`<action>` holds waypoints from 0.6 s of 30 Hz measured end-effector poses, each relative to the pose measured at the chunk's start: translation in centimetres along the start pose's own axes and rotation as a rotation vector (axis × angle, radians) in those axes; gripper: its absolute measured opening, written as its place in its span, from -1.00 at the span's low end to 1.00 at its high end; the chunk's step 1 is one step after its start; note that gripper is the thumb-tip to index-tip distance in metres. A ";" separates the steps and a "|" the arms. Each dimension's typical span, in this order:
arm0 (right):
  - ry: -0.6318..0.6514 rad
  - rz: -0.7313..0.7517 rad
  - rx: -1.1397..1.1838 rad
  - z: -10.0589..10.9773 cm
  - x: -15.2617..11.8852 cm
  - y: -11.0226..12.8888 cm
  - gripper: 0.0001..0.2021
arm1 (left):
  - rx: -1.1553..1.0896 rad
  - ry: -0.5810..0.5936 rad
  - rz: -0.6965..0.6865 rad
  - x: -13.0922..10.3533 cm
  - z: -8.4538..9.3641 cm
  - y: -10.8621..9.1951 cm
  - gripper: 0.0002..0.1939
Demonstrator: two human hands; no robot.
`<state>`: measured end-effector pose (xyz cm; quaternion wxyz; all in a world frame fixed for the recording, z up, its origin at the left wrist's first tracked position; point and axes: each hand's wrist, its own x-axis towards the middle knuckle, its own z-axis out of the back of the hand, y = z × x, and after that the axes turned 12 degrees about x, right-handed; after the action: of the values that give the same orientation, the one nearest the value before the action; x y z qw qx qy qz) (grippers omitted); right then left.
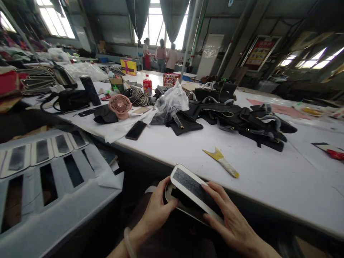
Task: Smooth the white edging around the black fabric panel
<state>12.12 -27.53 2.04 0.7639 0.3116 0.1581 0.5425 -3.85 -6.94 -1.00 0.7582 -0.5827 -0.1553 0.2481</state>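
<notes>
Over my lap, just off the table's front edge, a white-edged panel with a dark rectangular middle [185, 178] is tilted above a second pale panel piece [170, 195] with a dark opening. My left hand [161, 204] grips the left end of these pieces, its thumb on the lower one. On the other side my right hand [225, 211] pinches the upper panel, fingers on its top face and thumb at its near edge. Beyond my hands, a yellow-and-white flat scraper-like tool [222, 162] lies on the white table [268, 179].
At left, several similar panels [42, 150] lie on a grey sheet [88, 200] with cut-out slots. Across the table are a phone [135, 130], a pink fan [120, 106], black bag parts [215, 111], clear plastic [172, 102] and a red bottle [147, 85]. People [161, 55] stand far back.
</notes>
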 end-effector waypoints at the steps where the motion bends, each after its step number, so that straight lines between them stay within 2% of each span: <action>1: -0.028 0.036 -0.062 -0.1 0.0 -0.1 -0.39 | 0.005 -0.004 0.005 0.0 0.0 -0.1 -0.38; 5: -0.126 0.124 -0.282 0.4 0.1 -0.7 -0.36 | 0.044 -0.009 0.033 0.0 0.0 -0.7 -0.42; 10: -0.202 0.157 -0.364 0.4 0.4 -0.9 -0.36 | 0.072 -0.029 0.054 0.0 -0.1 -1.4 -0.43; 15: -0.141 0.216 -0.395 -1.0 0.6 -0.4 -0.34 | 0.051 -0.036 0.036 0.1 -0.2 -2.0 -0.54; 18: -0.159 0.210 -0.441 -1.4 0.3 -0.6 -0.33 | 0.057 -0.033 0.064 0.0 -0.2 -1.9 -0.49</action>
<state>11.86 -26.99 0.63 0.7627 0.1938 -0.0578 0.6143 -3.35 -7.44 0.80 0.7636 -0.5613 -0.1418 0.2860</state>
